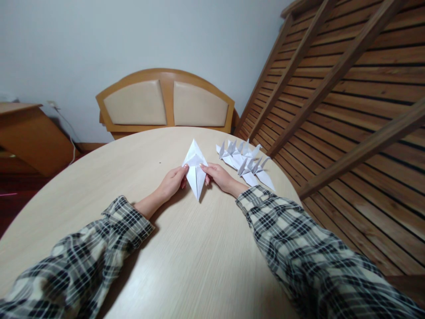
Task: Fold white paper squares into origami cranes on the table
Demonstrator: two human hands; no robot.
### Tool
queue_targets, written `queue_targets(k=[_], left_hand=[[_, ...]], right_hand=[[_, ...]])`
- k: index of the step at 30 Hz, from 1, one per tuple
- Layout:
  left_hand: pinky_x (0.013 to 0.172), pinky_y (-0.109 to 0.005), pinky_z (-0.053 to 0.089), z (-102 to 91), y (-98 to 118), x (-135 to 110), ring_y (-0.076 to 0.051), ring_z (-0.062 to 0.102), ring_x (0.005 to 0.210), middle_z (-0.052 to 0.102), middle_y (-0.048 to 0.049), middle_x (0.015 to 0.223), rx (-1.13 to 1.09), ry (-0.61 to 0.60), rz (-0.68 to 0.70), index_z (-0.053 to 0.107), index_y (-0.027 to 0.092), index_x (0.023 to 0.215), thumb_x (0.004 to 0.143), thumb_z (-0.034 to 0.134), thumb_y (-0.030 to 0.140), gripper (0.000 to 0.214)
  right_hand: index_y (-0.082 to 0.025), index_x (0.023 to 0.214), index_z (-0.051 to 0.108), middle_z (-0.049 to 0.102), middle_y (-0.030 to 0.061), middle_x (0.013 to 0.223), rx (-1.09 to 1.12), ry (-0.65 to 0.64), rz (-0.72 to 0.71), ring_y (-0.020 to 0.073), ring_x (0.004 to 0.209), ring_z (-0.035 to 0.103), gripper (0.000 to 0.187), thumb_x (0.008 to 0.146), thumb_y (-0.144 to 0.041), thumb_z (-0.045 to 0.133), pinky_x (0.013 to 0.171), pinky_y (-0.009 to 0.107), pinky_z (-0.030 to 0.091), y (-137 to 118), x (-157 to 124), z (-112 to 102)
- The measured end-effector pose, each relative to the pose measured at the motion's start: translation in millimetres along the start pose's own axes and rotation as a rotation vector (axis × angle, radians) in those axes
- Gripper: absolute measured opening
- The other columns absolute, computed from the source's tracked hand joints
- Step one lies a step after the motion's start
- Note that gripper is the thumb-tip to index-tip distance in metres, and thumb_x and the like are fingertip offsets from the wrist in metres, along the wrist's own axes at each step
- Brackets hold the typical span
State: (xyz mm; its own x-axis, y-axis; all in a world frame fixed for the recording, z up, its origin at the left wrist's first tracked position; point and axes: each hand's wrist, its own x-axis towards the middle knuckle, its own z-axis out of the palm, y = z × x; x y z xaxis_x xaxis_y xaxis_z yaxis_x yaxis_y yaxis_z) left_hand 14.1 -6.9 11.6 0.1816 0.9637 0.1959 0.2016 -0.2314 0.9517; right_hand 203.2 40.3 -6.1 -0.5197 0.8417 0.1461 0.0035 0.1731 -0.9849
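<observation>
A white sheet of paper folded into a long diamond is held between my two hands, one point facing away from me and the other toward me. My left hand pinches its left corner, thumb on top. On the opposite corner my right hand grips in the same way, its fingers partly hidden under the paper. A centre slit runs down the near half of the diamond. Several finished white paper cranes stand grouped to the right, just beyond my right wrist.
The round pale wooden table lies under both arms. Behind it stands a headboard with two cream panels against the wall. A slatted wooden frame leans close along the right side; a wooden cabinet is at the left.
</observation>
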Motion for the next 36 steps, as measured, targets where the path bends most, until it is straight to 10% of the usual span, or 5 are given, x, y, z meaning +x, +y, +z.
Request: queue_targets(k=[19,36], left_hand=[[0.049,-0.024,0.035,0.1,-4,3,-0.011,0.044,0.049,0.049,-0.0001,0.055,-0.058,0.124,-0.016,0.052,0.017,0.061,0.091,0.050,0.043,0.039],[0.051,-0.024,0.038,-0.4,-13,8,-0.012,0.047,0.056,0.052,-0.0006,0.065,-0.283,0.254,-0.077,0.054,0.016,0.073,0.089,0.054,0.037,0.027]], right_hand=[[-0.022,0.106,0.053,0.049,-0.0084,0.055,0.193,0.129,-0.026,0.0095,0.045,0.048,0.025,0.089,-0.040,0.055,0.039,0.019,0.037,-11,-4,3],[-0.020,0.088,0.063,0.057,-0.0026,0.074,0.118,0.121,0.000,0.0092,0.062,0.052,0.017,0.076,-0.031,0.068,0.056,0.022,0.046,-9,-3,4]])
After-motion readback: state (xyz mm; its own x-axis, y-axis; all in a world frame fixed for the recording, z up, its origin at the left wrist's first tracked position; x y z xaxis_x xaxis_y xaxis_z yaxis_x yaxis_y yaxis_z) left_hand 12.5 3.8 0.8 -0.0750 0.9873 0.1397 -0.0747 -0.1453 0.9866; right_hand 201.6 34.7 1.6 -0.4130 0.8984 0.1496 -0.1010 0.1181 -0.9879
